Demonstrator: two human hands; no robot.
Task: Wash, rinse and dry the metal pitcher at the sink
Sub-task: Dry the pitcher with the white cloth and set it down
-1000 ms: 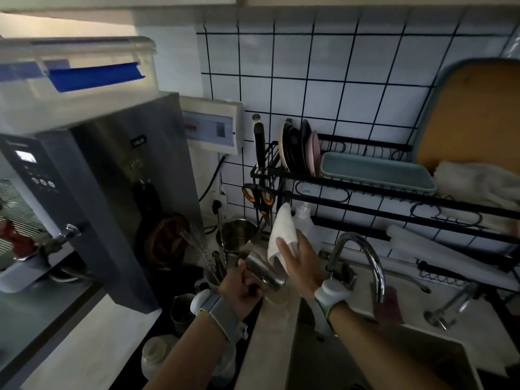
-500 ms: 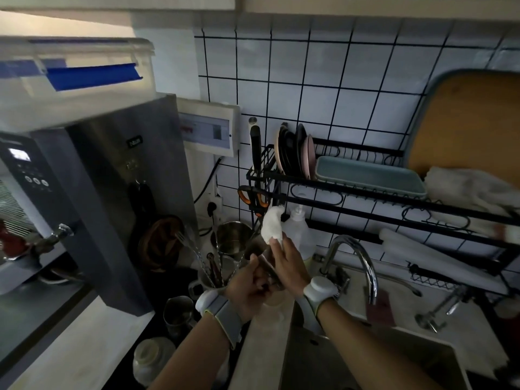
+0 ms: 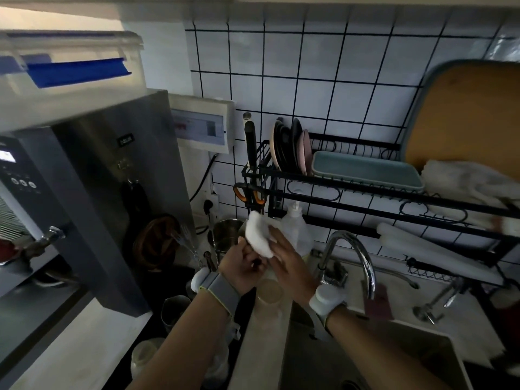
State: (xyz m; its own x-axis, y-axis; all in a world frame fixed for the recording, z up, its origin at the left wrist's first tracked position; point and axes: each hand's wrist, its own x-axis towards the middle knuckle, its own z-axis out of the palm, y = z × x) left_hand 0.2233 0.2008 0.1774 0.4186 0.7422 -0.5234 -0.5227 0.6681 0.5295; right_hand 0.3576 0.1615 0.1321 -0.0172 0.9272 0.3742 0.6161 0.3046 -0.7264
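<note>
1. So the left hand (image 3: 244, 266) was clenched around the small metal pitcher (image 3: 254, 264), which was almost completely hidden between the two hands. Only a dark sliver showed, up above the counter strip (image 3: 261, 347) along the sink's left edge.
2. The right hand (image 3: 284, 256) was grasping a bunched white cloth (image 3: 259, 235) and pressing it onto the pitcher from above. My read: one hand steadied it so the other could wipe, so this looked like the drying part.
3. It was held off to the left of the steel sink basin (image 3: 422, 358), not under the curved chrome faucet (image 3: 351, 257), and I saw no water running. That fits drying too, I think.
4. Counting stuff: two hands, one cloth, one pitcher in hand, one faucet. Each wrist had one band on it.
5. The black wire dish rack (image 3: 365, 192) along the tiled wall held about four plates (image 3: 292, 147) standing on edge, probably to drip, plus one pale teal tray (image 3: 365, 171) and one white towel (image 3: 472, 184).
6. One clear pump bottle (image 3: 295, 229) stood just behind the hands, with one more steel cup (image 3: 226, 235) to their left.
</note>
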